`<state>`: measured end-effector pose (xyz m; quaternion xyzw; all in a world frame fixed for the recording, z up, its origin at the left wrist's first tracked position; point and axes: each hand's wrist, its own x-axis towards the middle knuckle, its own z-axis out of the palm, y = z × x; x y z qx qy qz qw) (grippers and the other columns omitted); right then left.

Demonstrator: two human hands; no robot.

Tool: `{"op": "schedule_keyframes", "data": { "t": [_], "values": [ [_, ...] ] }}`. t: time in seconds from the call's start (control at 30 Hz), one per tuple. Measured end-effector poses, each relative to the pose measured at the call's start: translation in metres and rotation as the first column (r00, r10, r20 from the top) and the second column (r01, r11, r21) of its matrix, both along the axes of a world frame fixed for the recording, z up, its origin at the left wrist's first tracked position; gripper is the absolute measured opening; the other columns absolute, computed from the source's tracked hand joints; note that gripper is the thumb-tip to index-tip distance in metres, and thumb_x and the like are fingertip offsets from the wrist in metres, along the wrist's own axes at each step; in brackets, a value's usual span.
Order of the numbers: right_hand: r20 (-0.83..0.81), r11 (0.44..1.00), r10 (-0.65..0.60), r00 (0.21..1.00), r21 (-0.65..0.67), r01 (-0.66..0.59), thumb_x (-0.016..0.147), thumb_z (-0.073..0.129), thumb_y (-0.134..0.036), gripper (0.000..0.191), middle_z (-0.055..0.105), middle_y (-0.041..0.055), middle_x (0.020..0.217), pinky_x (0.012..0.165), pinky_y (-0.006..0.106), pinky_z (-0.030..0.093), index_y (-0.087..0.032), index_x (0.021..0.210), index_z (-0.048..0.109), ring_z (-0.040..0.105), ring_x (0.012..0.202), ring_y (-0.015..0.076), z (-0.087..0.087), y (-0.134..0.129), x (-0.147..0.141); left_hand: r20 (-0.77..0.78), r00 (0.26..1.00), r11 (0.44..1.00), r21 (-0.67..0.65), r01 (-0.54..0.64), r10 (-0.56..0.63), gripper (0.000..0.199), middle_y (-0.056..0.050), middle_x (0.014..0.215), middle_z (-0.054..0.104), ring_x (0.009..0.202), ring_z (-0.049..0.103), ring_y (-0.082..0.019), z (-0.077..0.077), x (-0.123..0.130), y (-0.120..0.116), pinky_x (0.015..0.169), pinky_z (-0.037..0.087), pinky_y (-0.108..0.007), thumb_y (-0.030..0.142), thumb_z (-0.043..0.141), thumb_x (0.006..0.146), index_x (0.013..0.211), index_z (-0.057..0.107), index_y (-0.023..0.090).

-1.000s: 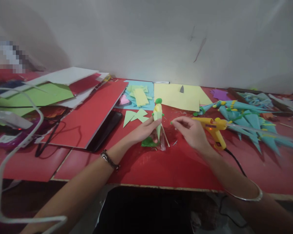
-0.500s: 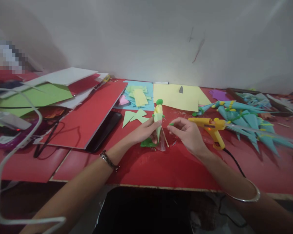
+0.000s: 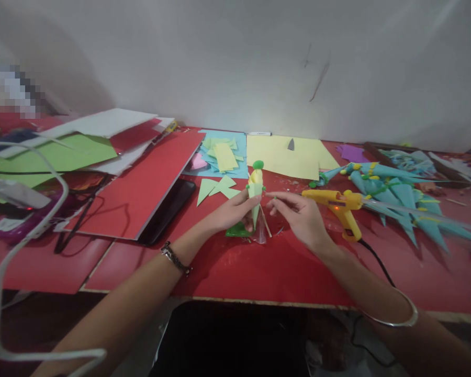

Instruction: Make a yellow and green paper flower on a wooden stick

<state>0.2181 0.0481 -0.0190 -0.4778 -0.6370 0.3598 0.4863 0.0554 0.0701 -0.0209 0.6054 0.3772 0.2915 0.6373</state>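
My left hand (image 3: 232,213) is closed around a pale green paper cone (image 3: 256,192), its tip pointing down. On the cone sit a yellow upper part, a green ball-like top (image 3: 258,165) and small green dots at its sides. To the right, the thumb and forefinger of my right hand (image 3: 304,217) pinch together on a tiny green piece (image 3: 275,198), a short gap away from the cone. Below my left hand lies a green lump in clear plastic (image 3: 238,230), beside a thin stick (image 3: 266,222).
A yellow glue gun (image 3: 343,207) with a lit red light lies right of my right hand. Behind it are several blue paper cones (image 3: 404,196). Green paper triangles (image 3: 215,189), yellow sheets (image 3: 282,157), a red board (image 3: 141,183) and a dark phone-like object (image 3: 172,212) lie around.
My right hand has turned slightly and its fingers have curled in, so less of the green piece shows. The cone in my left hand has shifted very slightly to the right.
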Motion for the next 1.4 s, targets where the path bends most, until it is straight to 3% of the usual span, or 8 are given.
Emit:
{"op": "schedule_keyframes", "data": {
  "t": [0.2, 0.4, 0.6, 0.87, 1.07, 1.23, 1.4],
  "values": [
    [-0.022, 1.000, -0.001, 1.000, 0.021, 0.001, 0.073, 0.054, -0.021, 0.018, 0.068, 0.0024, 0.080, 0.072, 0.031, 0.051, -0.020, 0.086, 0.066, 0.063, 0.072, 0.0143, -0.0024, 0.0014, 0.0007, -0.030, 1.000, 1.000, 0.023, 0.009, -0.009, 0.026, 0.005, 0.057, 0.053, 0.040, 0.050, -0.005, 0.0018, -0.0009, -0.0006, 0.042, 0.040, -0.018, 0.040, 0.040, 0.084, 0.094, 0.045, 0.016],
    [0.034, 0.999, -0.002, 0.999, -0.041, 0.004, 0.076, 0.050, -0.025, 0.018, 0.064, 0.0018, 0.075, 0.067, 0.027, 0.048, -0.018, 0.086, 0.064, 0.059, 0.067, 0.0118, -0.0045, 0.0040, 0.0007, -0.023, 1.000, 1.000, 0.000, -0.009, 0.009, 0.021, 0.005, 0.056, 0.052, 0.039, 0.049, -0.005, 0.0039, 0.0002, -0.0014, 0.041, 0.039, -0.018, 0.037, 0.039, 0.085, 0.089, 0.044, 0.017],
    [0.099, 1.000, 0.012, 0.995, -0.005, -0.012, 0.079, 0.048, -0.031, 0.023, 0.062, 0.0015, 0.070, 0.062, 0.025, 0.046, -0.017, 0.082, 0.065, 0.055, 0.062, 0.0108, -0.0010, 0.0013, 0.0014, -0.041, 0.999, 1.000, 0.011, -0.002, 0.002, 0.022, 0.005, 0.054, 0.052, 0.039, 0.049, -0.005, 0.0054, 0.0001, -0.0019, 0.040, 0.037, -0.018, 0.037, 0.039, 0.085, 0.089, 0.045, 0.016],
    [-0.149, 0.993, 0.027, 0.988, -0.108, -0.043, 0.072, 0.056, -0.025, 0.018, 0.068, 0.0029, 0.078, 0.072, 0.032, 0.052, -0.017, 0.087, 0.062, 0.064, 0.073, 0.0150, -0.0014, 0.0018, -0.0019, -0.020, 1.000, 0.999, 0.025, 0.023, -0.023, 0.023, 0.005, 0.056, 0.052, 0.039, 0.050, -0.005, 0.0013, -0.0010, 0.0001, 0.040, 0.039, -0.018, 0.038, 0.040, 0.084, 0.092, 0.043, 0.017],
    [-0.190, 0.989, 0.004, 0.982, -0.147, -0.032, 0.071, 0.059, -0.029, 0.014, 0.066, 0.0025, 0.065, 0.058, 0.027, 0.053, -0.016, 0.073, 0.053, 0.064, 0.059, 0.0137, 0.0001, -0.0004, -0.0023, -0.045, 0.999, 1.000, 0.014, 0.016, -0.015, 0.020, 0.005, 0.055, 0.053, 0.039, 0.051, -0.005, 0.0028, -0.0007, 0.0000, 0.041, 0.038, -0.018, 0.036, 0.041, 0.084, 0.088, 0.042, 0.016],
    [-0.111, 0.995, 0.012, 0.994, -0.102, -0.023, 0.074, 0.057, -0.032, 0.020, 0.061, -0.0001, 0.053, 0.046, 0.021, 0.048, -0.015, 0.064, 0.053, 0.058, 0.046, 0.0095, 0.0031, -0.0024, -0.0007, -0.029, 0.999, 0.999, 0.041, 0.026, -0.025, 0.023, 0.005, 0.054, 0.053, 0.039, 0.050, -0.005, 0.0020, -0.0005, 0.0000, 0.041, 0.038, -0.018, 0.039, 0.042, 0.083, 0.087, 0.040, 0.016],
    [-0.067, 1.000, -0.005, 0.998, -0.011, 0.004, 0.072, 0.059, -0.028, 0.013, 0.062, -0.0002, 0.063, 0.059, 0.025, 0.051, -0.016, 0.078, 0.059, 0.061, 0.057, 0.0110, 0.0008, 0.0000, -0.0004, -0.032, 0.999, 0.999, 0.040, 0.032, -0.031, 0.024, 0.005, 0.056, 0.054, 0.040, 0.050, -0.005, 0.0021, -0.0008, 0.0000, 0.042, 0.039, -0.018, 0.040, 0.042, 0.083, 0.087, 0.040, 0.016]
  ]
}}
